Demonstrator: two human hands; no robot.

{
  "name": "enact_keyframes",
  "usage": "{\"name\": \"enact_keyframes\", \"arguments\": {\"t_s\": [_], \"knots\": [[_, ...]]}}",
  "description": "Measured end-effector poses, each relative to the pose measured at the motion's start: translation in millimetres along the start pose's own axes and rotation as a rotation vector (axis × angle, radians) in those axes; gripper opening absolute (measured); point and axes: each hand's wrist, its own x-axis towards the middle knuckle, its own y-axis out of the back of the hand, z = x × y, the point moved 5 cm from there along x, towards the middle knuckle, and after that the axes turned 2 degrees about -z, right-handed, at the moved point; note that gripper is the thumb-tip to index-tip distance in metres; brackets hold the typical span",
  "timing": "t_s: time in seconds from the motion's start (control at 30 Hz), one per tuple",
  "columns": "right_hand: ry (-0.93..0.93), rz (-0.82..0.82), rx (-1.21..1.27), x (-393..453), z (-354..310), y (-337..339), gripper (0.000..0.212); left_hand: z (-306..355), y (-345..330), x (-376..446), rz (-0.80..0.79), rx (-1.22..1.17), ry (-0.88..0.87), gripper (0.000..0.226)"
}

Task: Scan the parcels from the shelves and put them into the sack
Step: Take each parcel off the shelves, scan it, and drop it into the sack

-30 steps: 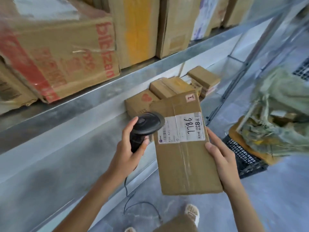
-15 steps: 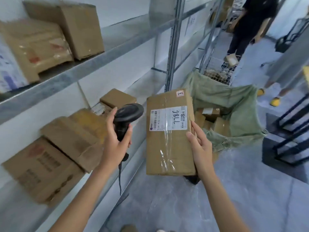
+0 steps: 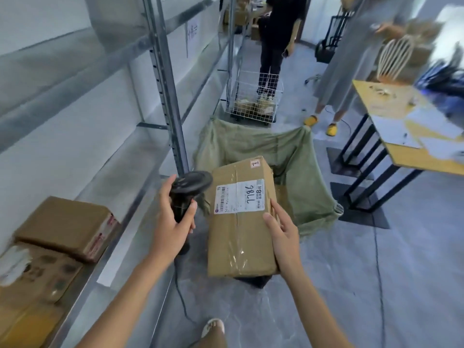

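Note:
My right hand (image 3: pixel 283 237) grips the right edge of a brown cardboard parcel (image 3: pixel 236 237) with a white label marked 7786. The parcel hangs in the air just in front of the open green sack (image 3: pixel 303 177), its far end over the sack's near rim. My left hand (image 3: pixel 170 227) holds a black handheld scanner (image 3: pixel 188 189) by its handle, just left of the parcel, its head level with the label. A black cable hangs from the scanner to the floor. What lies in the sack is mostly hidden behind the parcel.
Metal shelves (image 3: pixel 105 151) run along the left with brown boxes (image 3: pixel 67 227) on the low shelf. A wire cart (image 3: pixel 253 101) stands beyond the sack. Two people (image 3: pixel 276 41) stand further back. A wooden table (image 3: pixel 406 136) on black legs is at the right.
My view has swung right from the shelves to the sack. Both hands carried the parcel and scanner along, and the parcel now reaches over the sack's near rim.

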Motion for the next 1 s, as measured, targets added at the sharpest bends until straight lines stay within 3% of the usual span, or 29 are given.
{"name": "enact_keyframes", "arguments": {"t_s": [0.3,0.47,0.57,0.7,1.0], "knots": [[-0.034,0.152,-0.07,125,-7,38,0.048,-43,-69,94,-0.138,-0.049,0.046,0.071],[-0.077,0.165,-0.206,215,22,62,0.051,-69,-104,125,-0.17,-0.007,0.104,0.074],[-0.134,0.143,-0.302,271,52,74,0.054,-81,-123,140,-0.147,0.008,0.146,0.074],[-0.211,0.071,-0.676,325,94,98,0.057,-96,-146,156,-0.12,0.003,0.27,0.07],[-0.33,-0.046,-0.827,347,150,102,0.061,-103,-198,169,-0.174,0.043,0.332,0.078]]}}
